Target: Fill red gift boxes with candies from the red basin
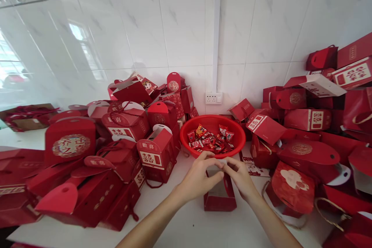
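A small red gift box [220, 204] stands on the white table in front of me, its pale inside partly showing between my hands. My left hand [198, 175] curves over its far end, thumb and fingers closed around the upper edge. From the other side, my right hand [238, 175] pinches the same edge, and the fingertips of both hands nearly meet at a light-coloured flap [222, 161]. My fingers cover much of the box's far part. Just behind them sits a red plastic basket [242, 139] with wrapped candies [209, 139] in it.
Red gift boxes [155, 155] crowd the left of the table [180, 229], and more red boxes [308, 120] are piled at the right. A cardboard carton [31, 122] with red cords lies far left. Behind is a tiled wall with a socket [213, 98].
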`<state>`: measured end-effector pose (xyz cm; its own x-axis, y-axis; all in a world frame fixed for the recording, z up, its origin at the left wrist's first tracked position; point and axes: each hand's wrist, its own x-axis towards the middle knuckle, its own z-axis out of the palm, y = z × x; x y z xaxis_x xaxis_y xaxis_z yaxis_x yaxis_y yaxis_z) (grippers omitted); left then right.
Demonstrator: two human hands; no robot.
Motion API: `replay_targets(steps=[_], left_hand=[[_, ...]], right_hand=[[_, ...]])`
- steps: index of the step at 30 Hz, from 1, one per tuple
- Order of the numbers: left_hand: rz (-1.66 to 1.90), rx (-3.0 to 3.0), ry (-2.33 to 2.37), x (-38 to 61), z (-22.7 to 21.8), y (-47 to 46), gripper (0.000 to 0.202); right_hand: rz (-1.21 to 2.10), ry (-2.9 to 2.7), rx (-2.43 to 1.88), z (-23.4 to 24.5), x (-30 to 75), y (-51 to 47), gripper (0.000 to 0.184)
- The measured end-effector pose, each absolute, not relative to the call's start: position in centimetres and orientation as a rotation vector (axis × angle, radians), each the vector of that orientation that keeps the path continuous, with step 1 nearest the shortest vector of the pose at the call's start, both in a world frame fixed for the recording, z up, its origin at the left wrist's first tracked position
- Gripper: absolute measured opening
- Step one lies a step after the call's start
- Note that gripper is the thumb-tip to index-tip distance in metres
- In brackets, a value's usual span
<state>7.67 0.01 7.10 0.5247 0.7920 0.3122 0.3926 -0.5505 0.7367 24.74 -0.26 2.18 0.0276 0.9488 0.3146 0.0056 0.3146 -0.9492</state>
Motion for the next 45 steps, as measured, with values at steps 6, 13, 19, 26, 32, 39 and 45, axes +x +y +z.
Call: replay_targets(steps=[6, 13, 19, 26, 32, 39, 45], left_hand=[[0.672, 2.355, 1.161, 8.9, 7.4, 0.6, 0.022], [0.415, 2.419, 1.264, 7.1, 8.4, 1.7, 0.031], [0.553, 2.304, 1.114, 5.5, 6.4, 2.1, 0.042], [0.615, 2.287, 1.081, 5.6, 4.8, 1.2, 0.039], [0.598, 2.382, 1.116, 5.8, 4.2, 0.2, 0.042], [0.634, 2.55, 1.181, 5.6, 3.1, -1.0, 0.05], [1.002, 2.774, 1.1, 5.2, 1.4, -1.7, 0.066]], right_hand=[[1.025, -1.224, -1.0, 1.2, 25.7, -0.3, 0.03], [0.87, -1.302, -1.027, 1.9, 27.0, -1.1, 0.012], [0.708, -1.56, -1.054, 2.5, 27.7, -1.7, 0.008], [0.59, -1.735, -1.091, 2.4, 27.3, -2.1, 0.014], [0.508, -1.781, -1.153, 2.4, 27.2, -2.5, 0.022], [0.496, -1.847, -1.246, 2.3, 27.4, -3.0, 0.048], [0.532, -1.946, -1.222, 2.7, 27.2, -3.5, 0.068]])
